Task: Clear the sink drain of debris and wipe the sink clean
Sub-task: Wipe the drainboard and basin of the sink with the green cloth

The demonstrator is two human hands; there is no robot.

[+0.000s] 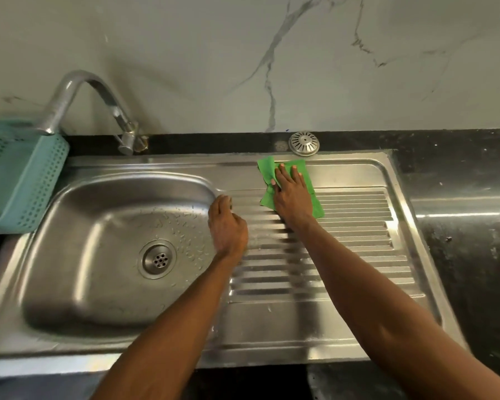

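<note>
Sink (pixel 358 327) | right hand (pixel 292 194) flat on cloth (pixel 308 180) | left hand (pixel 227 226) curled

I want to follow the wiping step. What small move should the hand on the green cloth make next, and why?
Probably drag the green cloth toward the body along the ribbed drainboard. The right hand presses it flat at the far edge, so the ribs nearer appear unwiped.

The sink (pixel 70 203) is brushed steel with a dull sheen, beaded with water drops near the drain (pixel 157 258), and its draining board (pixel 358 249) is ribbed. The cloth (pixel 309 186) is soft green fabric, the basket (pixel 26 180) matt perforated plastic. The tabletop (pixel 468 249) is glossy black speckled stone, the wall (pixel 243 53) smooth veined marble.
</note>
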